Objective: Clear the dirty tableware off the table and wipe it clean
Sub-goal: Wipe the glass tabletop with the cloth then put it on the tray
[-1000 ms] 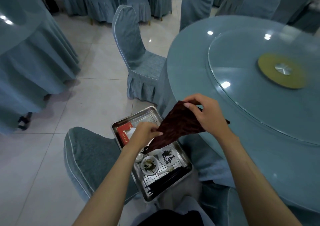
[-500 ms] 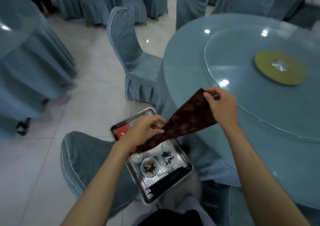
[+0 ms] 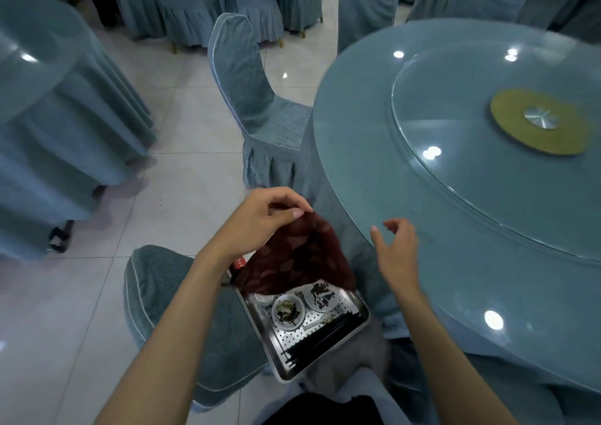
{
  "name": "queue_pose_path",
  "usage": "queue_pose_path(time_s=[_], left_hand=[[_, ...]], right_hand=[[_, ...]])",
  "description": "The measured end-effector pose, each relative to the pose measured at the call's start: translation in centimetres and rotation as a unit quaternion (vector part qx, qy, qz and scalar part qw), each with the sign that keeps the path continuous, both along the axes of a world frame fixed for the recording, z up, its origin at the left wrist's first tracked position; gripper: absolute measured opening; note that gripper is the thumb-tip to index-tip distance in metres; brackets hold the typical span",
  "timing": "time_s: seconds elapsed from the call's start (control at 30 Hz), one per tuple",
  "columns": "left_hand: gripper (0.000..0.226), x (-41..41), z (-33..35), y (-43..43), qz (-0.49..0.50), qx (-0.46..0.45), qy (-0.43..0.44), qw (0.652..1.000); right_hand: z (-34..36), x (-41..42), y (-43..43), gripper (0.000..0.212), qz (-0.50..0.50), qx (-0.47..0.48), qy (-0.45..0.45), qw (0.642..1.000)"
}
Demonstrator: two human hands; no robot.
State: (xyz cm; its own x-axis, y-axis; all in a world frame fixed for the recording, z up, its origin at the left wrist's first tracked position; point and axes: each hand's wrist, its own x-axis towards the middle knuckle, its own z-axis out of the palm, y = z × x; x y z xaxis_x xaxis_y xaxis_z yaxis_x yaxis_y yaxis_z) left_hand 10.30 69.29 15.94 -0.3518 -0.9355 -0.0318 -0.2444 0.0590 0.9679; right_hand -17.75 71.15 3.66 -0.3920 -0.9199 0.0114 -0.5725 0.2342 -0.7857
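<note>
While the cloth (image 3: 299, 258) is pinched by one top corner between thumb and fingers (image 3: 292, 214) of the left hand (image 3: 260, 219), it hangs limp just off the table (image 3: 487, 278) edge, draped over the far end of the tray (image 3: 282, 338). Thin dark-red fabric, faint leaf-like pattern, soft folds. The right hand (image 3: 396, 249) is held beside it above the table rim, fingers loosely spread, nothing gripped.

Dirty ware is seen gathered in the tray: two small white dishes (image 3: 287, 310) with dark scraps, a little cup (image 3: 264, 299), black chopsticks (image 3: 325, 338), a pale spoon (image 3: 320, 320). Tray is perforated steel, rectangular, set on a fabric-covered chair seat (image 3: 169, 294).

Clearing is judged done; wiping is judged in hand but not begun. Next, the cloth would need to be gathered into a pad and laid flat on the table. Surface is round, glossy glass over blue-grey cloth, with a raised glass turntable (image 3: 487, 170).
</note>
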Motion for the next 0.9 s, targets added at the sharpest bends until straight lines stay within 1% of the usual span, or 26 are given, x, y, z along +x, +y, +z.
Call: queue_pose_path(time_s=[0.07,0.13,0.17,0.23,0.27,0.3,0.33,0.4,0.53,0.6,0.7,0.73,0.83,0.9], left_hand=[[0.013,0.1,0.0,0.2,0.043,0.007,0.033,0.999],[0.012,0.1,0.1,0.6,0.087,0.014,0.057,0.994],[0.012,0.1,0.0,0.7,0.108,0.019,0.070,0.991],[0.013,-0.1,-0.2,0.9,0.146,0.025,0.093,0.985],[0.015,-0.1,-0.4,0.9,0.164,0.026,0.101,0.981],[0.016,0.0,-0.6,0.9,0.182,0.028,0.107,0.977],[0.017,0.1,-0.7,0.9,0.200,0.034,0.115,0.972],[0.016,0.6,-0.9,0.9,0.230,0.048,0.138,0.962],[0.016,1.4,-0.8,1.1,0.265,0.062,0.176,0.946],[0.015,1.7,-0.8,1.1,0.282,0.065,0.187,0.939],[0.016,2.1,-0.9,1.1,0.299,0.090,0.201,0.929],[0.017,2.2,-0.9,1.1,0.297,0.103,0.201,0.928],[0.018,2.9,-1.0,1.3,0.281,0.121,0.182,0.934],[0.020,3.5,-1.1,1.5,0.267,0.123,0.150,0.944]], right_hand=[[-0.1,1.4,0.9,0.025,-0.025,0.041,-0.081,0.996],[0.3,2.6,1.4,0.041,-0.034,0.121,-0.204,0.971],[0.3,3.0,1.5,0.053,-0.025,0.150,-0.276,0.949],[0.4,3.7,1.8,0.078,0.018,0.160,-0.422,0.892],[0.4,4.0,1.9,0.088,0.039,0.149,-0.468,0.870],[0.7,4.3,2.0,0.094,0.053,0.133,-0.495,0.857],[1.0,4.5,2.1,0.095,0.059,0.116,-0.508,0.852],[1.4,4.9,2.1,0.091,0.060,0.087,-0.512,0.852],[2.3,5.0,1.9,0.075,0.063,0.071,-0.450,0.888],[2.9,5.1,1.9,0.068,0.078,0.066,-0.436,0.894],[3.5,5.1,1.7,0.044,0.091,0.038,-0.418,0.903],[3.6,5.0,1.5,0.041,0.100,0.026,-0.417,0.903],[4.0,4.5,0.5,0.046,0.111,0.001,-0.421,0.900],[4.1,4.2,-0.3,0.052,0.103,0.003,-0.427,0.898]])
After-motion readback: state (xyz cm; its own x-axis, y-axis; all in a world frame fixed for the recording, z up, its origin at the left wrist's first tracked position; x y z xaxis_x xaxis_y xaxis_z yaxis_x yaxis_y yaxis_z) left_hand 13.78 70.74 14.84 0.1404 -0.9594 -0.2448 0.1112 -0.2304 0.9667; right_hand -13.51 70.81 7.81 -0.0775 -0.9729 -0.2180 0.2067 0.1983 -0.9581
